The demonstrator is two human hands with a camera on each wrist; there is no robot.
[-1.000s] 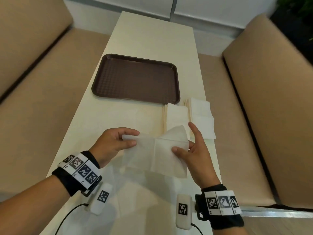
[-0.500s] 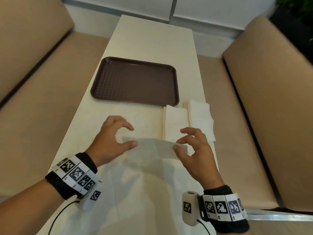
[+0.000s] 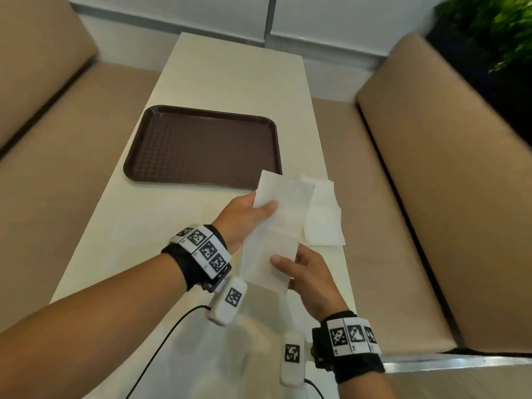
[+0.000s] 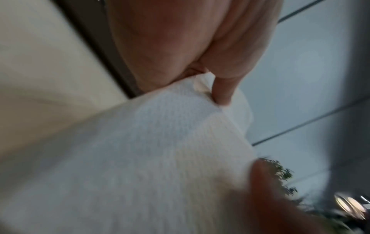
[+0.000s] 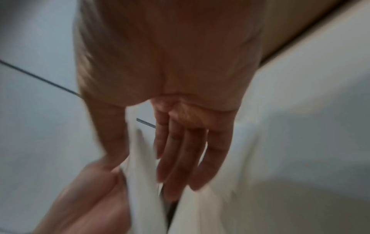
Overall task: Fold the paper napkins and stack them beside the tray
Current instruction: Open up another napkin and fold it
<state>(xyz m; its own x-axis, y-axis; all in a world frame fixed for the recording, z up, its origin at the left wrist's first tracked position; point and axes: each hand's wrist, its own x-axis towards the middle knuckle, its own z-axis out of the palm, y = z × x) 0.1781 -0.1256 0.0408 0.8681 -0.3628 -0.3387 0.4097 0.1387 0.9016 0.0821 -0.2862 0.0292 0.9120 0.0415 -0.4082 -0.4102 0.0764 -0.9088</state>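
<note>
A white, faintly ribbed paper napkin (image 3: 276,226), folded into a long narrow strip, is held above the worktop (image 3: 230,79), near the brown tray (image 3: 201,145). The left hand (image 3: 244,214) pinches its far end; the right hand (image 3: 308,275) pinches its near end between thumb and fingers (image 5: 180,150). Folded napkins (image 3: 325,214) lie just right.

Bare forearms, black wristbands (image 3: 190,264) with white square-coded tags, white tagged pods (image 3: 227,300), thin black cable (image 3: 161,344).

Both wrist views motion-blurred; held napkin (image 3: 277,226) hides folded stack (image 3: 322,214)
</note>
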